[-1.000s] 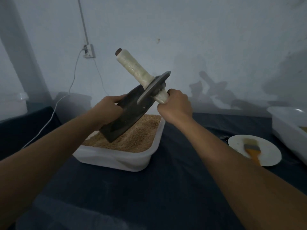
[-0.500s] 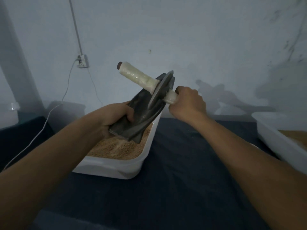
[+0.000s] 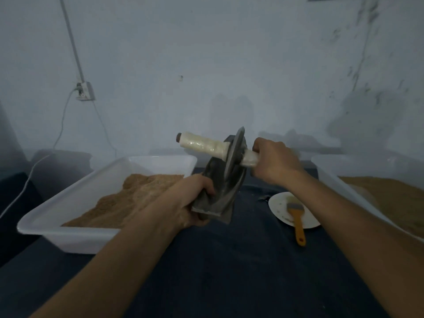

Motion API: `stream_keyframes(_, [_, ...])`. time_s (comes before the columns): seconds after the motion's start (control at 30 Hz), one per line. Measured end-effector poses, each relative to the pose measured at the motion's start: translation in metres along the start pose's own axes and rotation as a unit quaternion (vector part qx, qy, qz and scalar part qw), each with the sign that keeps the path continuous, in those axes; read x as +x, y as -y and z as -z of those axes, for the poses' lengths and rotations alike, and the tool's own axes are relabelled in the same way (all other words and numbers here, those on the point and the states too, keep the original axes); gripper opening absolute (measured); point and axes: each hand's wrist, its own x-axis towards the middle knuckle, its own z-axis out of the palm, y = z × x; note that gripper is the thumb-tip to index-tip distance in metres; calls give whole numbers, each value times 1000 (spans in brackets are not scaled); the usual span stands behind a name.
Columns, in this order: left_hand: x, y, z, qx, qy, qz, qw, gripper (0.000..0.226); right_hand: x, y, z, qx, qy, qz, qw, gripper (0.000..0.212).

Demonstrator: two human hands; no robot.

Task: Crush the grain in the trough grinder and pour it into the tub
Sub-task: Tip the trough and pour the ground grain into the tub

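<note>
Though tipped steeply, the trough [image 3: 220, 191] hangs in the air just right of the tub [image 3: 75, 235], over bare surface [image 3: 229, 271]. Its lower end is gripped by the left hand [image 3: 192, 203]; the right hand [image 3: 273, 161] is wrapped round the roller's [image 3: 234, 154] handle at two o'clock. Any grain left inside could spill onto the cloth. At four o'clock a brush [image 3: 297, 219] lies on a plate [image 3: 278, 206].
</note>
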Motion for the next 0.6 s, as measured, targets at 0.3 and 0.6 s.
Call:
stream_keyframes(0.3, [23,42,-33,-17,-34,31,999,37,-18,-33,-30,-40,39,15,998,31])
stream_keyframes(0.6, [41,61,-52,-6,-57,60,997,50,-17,-53,-58,-35,90,23,995,30])
